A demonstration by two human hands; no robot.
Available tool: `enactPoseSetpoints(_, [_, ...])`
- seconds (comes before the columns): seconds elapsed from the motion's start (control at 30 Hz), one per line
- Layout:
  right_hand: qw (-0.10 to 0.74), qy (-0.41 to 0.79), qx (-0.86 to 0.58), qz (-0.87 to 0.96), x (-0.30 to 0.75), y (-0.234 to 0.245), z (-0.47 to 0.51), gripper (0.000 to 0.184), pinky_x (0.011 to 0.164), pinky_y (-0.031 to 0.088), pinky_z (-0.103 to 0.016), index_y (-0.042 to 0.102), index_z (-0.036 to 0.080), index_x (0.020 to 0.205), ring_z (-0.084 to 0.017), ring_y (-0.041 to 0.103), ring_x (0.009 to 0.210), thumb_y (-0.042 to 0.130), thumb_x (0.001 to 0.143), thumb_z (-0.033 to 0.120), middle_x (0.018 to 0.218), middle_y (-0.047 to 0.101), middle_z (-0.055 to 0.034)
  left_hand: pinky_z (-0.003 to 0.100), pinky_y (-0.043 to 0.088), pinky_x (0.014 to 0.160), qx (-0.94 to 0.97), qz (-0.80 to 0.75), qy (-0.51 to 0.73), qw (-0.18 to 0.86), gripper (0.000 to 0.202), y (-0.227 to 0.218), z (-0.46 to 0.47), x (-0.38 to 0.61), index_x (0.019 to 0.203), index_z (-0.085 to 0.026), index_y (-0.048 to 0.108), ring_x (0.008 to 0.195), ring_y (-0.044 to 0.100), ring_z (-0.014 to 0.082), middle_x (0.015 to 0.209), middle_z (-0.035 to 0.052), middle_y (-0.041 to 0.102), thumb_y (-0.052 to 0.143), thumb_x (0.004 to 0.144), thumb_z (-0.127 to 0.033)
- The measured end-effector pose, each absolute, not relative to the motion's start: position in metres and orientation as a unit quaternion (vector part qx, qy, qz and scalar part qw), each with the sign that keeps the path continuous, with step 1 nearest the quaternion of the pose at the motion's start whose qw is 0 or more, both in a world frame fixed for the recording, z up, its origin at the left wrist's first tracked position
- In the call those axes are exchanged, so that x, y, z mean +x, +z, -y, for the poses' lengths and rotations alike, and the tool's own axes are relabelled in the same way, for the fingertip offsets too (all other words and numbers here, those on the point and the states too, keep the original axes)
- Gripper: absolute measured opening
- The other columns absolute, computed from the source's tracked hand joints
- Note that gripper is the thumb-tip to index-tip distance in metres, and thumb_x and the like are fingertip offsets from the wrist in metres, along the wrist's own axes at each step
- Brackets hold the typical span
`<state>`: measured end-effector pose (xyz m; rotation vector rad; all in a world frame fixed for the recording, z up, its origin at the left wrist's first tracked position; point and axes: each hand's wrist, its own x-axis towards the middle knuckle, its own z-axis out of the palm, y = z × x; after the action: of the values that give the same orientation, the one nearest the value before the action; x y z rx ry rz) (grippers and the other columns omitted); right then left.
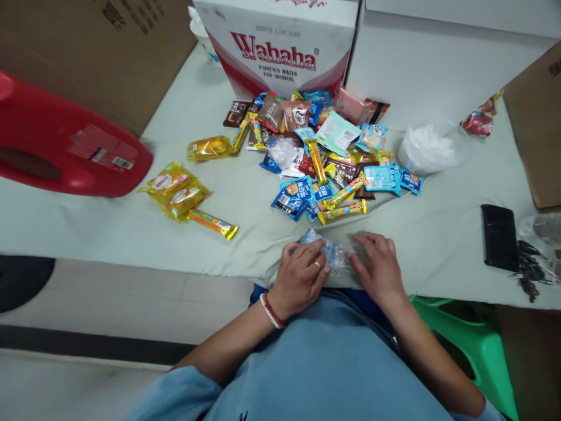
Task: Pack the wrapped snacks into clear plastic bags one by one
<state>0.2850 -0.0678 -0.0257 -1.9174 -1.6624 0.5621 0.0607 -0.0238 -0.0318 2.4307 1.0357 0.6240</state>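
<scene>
At the table's near edge, my left hand [302, 272] and my right hand [377, 266] both grip a small clear plastic bag [331, 251] with something blue inside. The fingers of each hand are curled onto the bag from either side. A ring shows on my left hand and a beaded bracelet on that wrist. Just beyond the hands lies a pile of snack packets [324, 158] in blue, yellow and brown wrappers, spread over the pale green tablecloth [131, 222].
A white Wahaha carton [280, 47] stands behind the pile. A red plastic stool [65, 146] lies at left, with yellow packets [179, 193] near it. A stack of clear bags [425, 149], a black phone [499, 237] and keys [532, 269] are at right. A green stool [477, 345] is below.
</scene>
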Motion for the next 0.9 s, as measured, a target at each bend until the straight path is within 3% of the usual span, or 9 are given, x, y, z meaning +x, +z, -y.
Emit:
enactPoseSetpoints(0.1, [0.206, 0.143, -0.708, 0.660, 0.279, -0.034, 0.074, 0.019, 0.108, 0.049, -0.063, 0.076, 0.019, 0.108, -0.041, 0.051, 0.129, 0.069, 0.094, 0.029, 0.136, 0.063, -0.0203, 0.046, 0.042, 0.095, 0.852, -0.407, 0.259, 0.204, 0.027, -0.035, 0.025, 0.065, 0.101, -0.020, 0.075, 0.117, 0.063, 0.0257, 0.140, 0.0105, 0.072, 0.050, 0.107, -0.027])
enactPoseSetpoints(0.23, [0.250, 0.191, -0.684, 0.659, 0.274, -0.024, 0.081, 0.012, 0.096, 0.056, -0.047, 0.069, 0.021, 0.095, -0.031, 0.063, 0.113, 0.061, 0.100, 0.028, 0.120, 0.068, -0.0156, 0.052, 0.042, 0.106, 0.819, -0.468, 0.279, 0.182, 0.026, -0.041, 0.018, 0.074, 0.078, -0.022, 0.073, 0.123, 0.055, 0.0307, 0.136, 0.0083, 0.071, 0.063, 0.101, -0.029])
enactPoseSetpoints(0.33, [0.297, 0.281, -0.662, 0.628, 0.266, -0.011, 0.074, 0.013, 0.069, 0.053, -0.032, 0.064, 0.023, 0.095, -0.019, 0.064, 0.074, 0.058, 0.104, 0.031, 0.085, 0.068, -0.0038, 0.053, 0.042, 0.111, 0.796, -0.494, 0.295, 0.187, 0.011, -0.046, 0.015, 0.082, 0.095, -0.021, 0.073, 0.136, 0.048, 0.0346, 0.141, 0.0140, 0.062, 0.073, 0.094, -0.032])
enactPoseSetpoints(0.4, [0.321, 0.316, -0.635, 0.627, 0.256, -0.008, 0.066, 0.011, 0.066, 0.051, -0.029, 0.065, 0.022, 0.100, -0.017, 0.063, 0.070, 0.057, 0.104, 0.029, 0.084, 0.068, -0.0020, 0.054, 0.046, 0.108, 0.776, -0.533, 0.281, 0.187, 0.040, -0.048, 0.014, 0.085, 0.121, -0.017, 0.068, 0.133, 0.050, 0.0369, 0.142, 0.0200, 0.057, 0.079, 0.088, -0.037])
enactPoseSetpoints(0.47, [0.345, 0.335, -0.605, 0.634, 0.247, -0.009, 0.059, 0.014, 0.071, 0.053, -0.029, 0.068, 0.022, 0.108, -0.018, 0.066, 0.077, 0.055, 0.104, 0.025, 0.091, 0.070, -0.0040, 0.055, 0.048, 0.101, 0.766, -0.570, 0.231, 0.186, 0.060, -0.046, 0.014, 0.084, 0.136, -0.012, 0.059, 0.123, 0.056, 0.0380, 0.133, 0.0222, 0.060, 0.079, 0.086, -0.039])
enactPoseSetpoints(0.57, [0.376, 0.385, -0.577, 0.614, 0.238, -0.016, 0.053, 0.020, 0.075, 0.055, -0.030, 0.072, 0.023, 0.110, -0.017, 0.068, 0.079, 0.053, 0.103, 0.021, 0.092, 0.068, -0.0037, 0.055, 0.049, 0.097, 0.778, -0.563, 0.175, 0.218, 0.052, -0.037, 0.012, 0.075, 0.136, -0.015, 0.059, 0.112, 0.061, 0.0353, 0.119, 0.0164, 0.067, 0.072, 0.089, -0.033])
enactPoseSetpoints(0.7, [0.417, 0.419, -0.583, 0.557, 0.242, -0.021, 0.055, 0.020, 0.078, 0.057, -0.030, 0.075, 0.025, 0.105, -0.018, 0.069, 0.086, 0.056, 0.102, 0.023, 0.100, 0.071, -0.0047, 0.045, 0.053, 0.097, 0.756, -0.478, 0.279, 0.349, 0.043, -0.014, 0.009, 0.065, 0.132, -0.017, 0.060, 0.113, 0.064, 0.0282, 0.120, 0.0130, 0.067, 0.067, 0.090, -0.024])
enactPoseSetpoints(0.8, [0.437, 0.436, -0.584, 0.527, 0.249, -0.022, 0.059, 0.019, 0.093, 0.057, -0.034, 0.078, 0.027, 0.107, -0.021, 0.070, 0.101, 0.060, 0.102, 0.032, 0.109, 0.074, -0.0058, 0.034, 0.056, 0.089, 0.712, -0.425, 0.368, 0.422, 0.041, 0.001, 0.013, 0.065, 0.132, -0.020, 0.060, 0.101, 0.068, 0.0205, 0.114, 0.0085, 0.070, 0.061, 0.091, -0.015])
enactPoseSetpoints(0.9, [0.456, 0.513, -0.552, 0.473, 0.255, -0.024, 0.063, 0.033, 0.108, 0.053, -0.040, 0.076, 0.028, 0.121, -0.025, 0.070, 0.115, 0.055, 0.105, 0.047, 0.120, 0.076, -0.0062, 0.036, 0.055, 0.091, 0.735, -0.373, 0.394, 0.407, 0.041, 0.004, 0.020, 0.073, 0.130, -0.022, 0.062, 0.099, 0.071, 0.0207, 0.109, 0.0067, 0.075, 0.056, 0.091, -0.010])
